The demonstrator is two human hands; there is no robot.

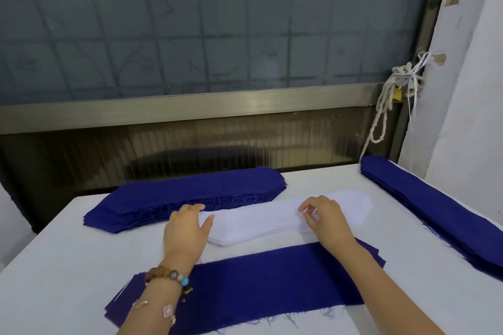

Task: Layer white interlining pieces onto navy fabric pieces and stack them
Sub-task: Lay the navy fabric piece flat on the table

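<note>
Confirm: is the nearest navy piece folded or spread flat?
Spread flat: the navy piece lies full length on the table, with no fold visible.

- A garment workshop: thick stacks of identically cut navy fabric pieces (190,194) lie mid-frame and at right.
- A white interlining pile (266,219) sits on a broad white-covered worktable (54,261).
- A frosted, grilled window (190,24) fills the top.

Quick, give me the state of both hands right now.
Left hand: open, fingers resting on the white interlining stack.
Right hand: fingers curled, pinching the same stack's top piece.
</note>
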